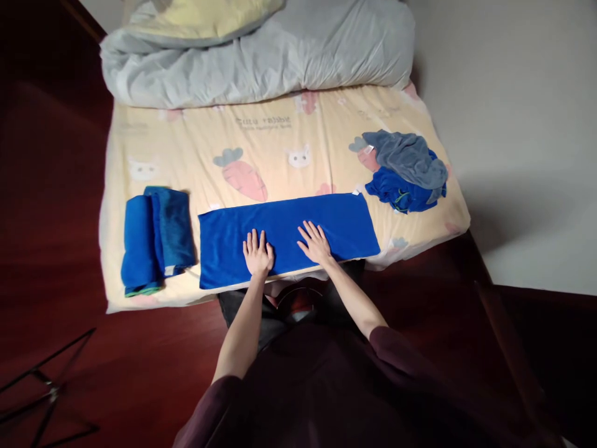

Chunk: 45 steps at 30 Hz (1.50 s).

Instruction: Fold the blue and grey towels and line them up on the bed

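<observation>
A blue towel (284,230) lies spread out as a long flat strip along the near edge of the bed. My left hand (259,254) rests flat on it, left of its middle, fingers stretched out. To the right, my right hand (315,242) also lies flat on the towel with its fingers spread. Neither hand grips anything. A small white tag (357,192) shows at the towel's far right corner. Left of the towel sit a rolled blue towel (139,239) and a folded darker blue towel (172,227), side by side and touching.
A crumpled pile of a grey cloth (405,155) and blue cloth (403,191) lies at the bed's right. A thick grey quilt (261,68) is bunched across the far end of the patterned bed sheet (186,140). A black metal stand (51,392) is on the floor at lower left.
</observation>
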Tool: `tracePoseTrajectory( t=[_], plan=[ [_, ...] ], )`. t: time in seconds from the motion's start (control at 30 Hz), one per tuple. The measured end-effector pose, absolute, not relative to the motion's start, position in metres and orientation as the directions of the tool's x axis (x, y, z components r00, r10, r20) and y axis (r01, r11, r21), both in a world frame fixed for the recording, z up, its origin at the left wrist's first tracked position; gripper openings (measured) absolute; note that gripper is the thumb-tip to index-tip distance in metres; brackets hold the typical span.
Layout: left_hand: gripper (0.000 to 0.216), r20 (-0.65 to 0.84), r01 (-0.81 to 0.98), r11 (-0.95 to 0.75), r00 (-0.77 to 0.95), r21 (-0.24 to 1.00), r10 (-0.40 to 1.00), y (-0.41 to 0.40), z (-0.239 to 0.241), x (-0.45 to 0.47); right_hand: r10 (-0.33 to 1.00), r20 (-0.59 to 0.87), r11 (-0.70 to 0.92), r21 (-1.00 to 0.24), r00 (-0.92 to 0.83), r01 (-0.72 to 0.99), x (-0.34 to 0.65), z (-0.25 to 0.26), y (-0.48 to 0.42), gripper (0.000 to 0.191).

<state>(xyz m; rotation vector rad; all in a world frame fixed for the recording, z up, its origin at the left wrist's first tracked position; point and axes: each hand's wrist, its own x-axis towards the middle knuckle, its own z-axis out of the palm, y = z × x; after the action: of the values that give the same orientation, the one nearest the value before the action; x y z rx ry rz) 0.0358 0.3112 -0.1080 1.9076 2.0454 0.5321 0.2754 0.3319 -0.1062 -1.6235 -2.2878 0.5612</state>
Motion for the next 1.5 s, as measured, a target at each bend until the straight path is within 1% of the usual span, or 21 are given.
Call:
tracePoseTrajectory(
  t=[0.1,0.3,0.47,0.6,0.7,0.9,0.97,1.07,1.27,1.37,1.5],
  plan=[
    [0.063,0.027,0.884,0.058,-0.079,0.465,0.996,0.311,-0.108,0.035,0.967,-0.006,0.227,-0.447,-0.256,0.866,0.306,-0.106,0.340,0.062],
    [0.061,0.081,0.903,0.039,-0.082,0.428,0.993,0.311,-0.113,0.034,0.999,0.020,0.049,-0.376,-0.045,0.925,0.373,-0.107,0.357,0.062],
    [0.060,0.119,0.914,0.028,-0.083,0.404,0.989,0.311,-0.116,0.034,0.998,0.013,-0.060,-0.355,0.069,0.933,0.407,-0.111,0.375,0.063],
    [0.063,0.065,0.915,0.052,-0.085,0.399,0.994,0.312,-0.115,0.034,0.992,0.017,-0.116,-0.307,0.127,0.945,0.417,-0.117,0.388,0.064],
    [0.065,0.021,0.907,0.062,-0.078,0.417,0.997,0.311,-0.114,0.034,0.988,0.021,-0.142,-0.278,0.154,0.950,0.420,-0.121,0.395,0.065],
    [0.066,0.054,0.909,0.022,-0.049,0.416,0.997,0.322,-0.116,0.023,0.982,0.009,-0.176,-0.287,0.187,0.942,0.429,-0.120,0.412,0.068],
    [0.066,0.067,0.906,0.052,-0.088,0.420,0.994,0.334,-0.117,0.014,0.981,-0.010,-0.188,-0.293,0.193,0.937,0.432,-0.117,0.419,0.069],
    [0.065,0.082,0.893,0.147,-0.199,0.425,0.976,0.359,-0.118,-0.006,0.977,-0.020,-0.210,-0.274,0.213,0.938,0.436,-0.114,0.428,0.069],
    [0.070,0.071,0.852,0.304,-0.366,0.426,0.928,0.413,-0.121,-0.061,0.975,0.031,-0.211,-0.191,0.221,0.959,0.439,-0.119,0.448,0.067],
    [0.071,0.064,0.837,0.332,-0.397,0.435,0.916,0.430,-0.123,-0.080,0.975,0.067,-0.203,-0.133,0.213,0.970,0.442,-0.125,0.456,0.065],
    [0.068,0.044,0.832,0.338,-0.396,0.441,0.917,0.445,-0.123,-0.093,0.973,0.102,-0.195,-0.117,0.207,0.974,0.449,-0.132,0.471,0.065]
  ],
)
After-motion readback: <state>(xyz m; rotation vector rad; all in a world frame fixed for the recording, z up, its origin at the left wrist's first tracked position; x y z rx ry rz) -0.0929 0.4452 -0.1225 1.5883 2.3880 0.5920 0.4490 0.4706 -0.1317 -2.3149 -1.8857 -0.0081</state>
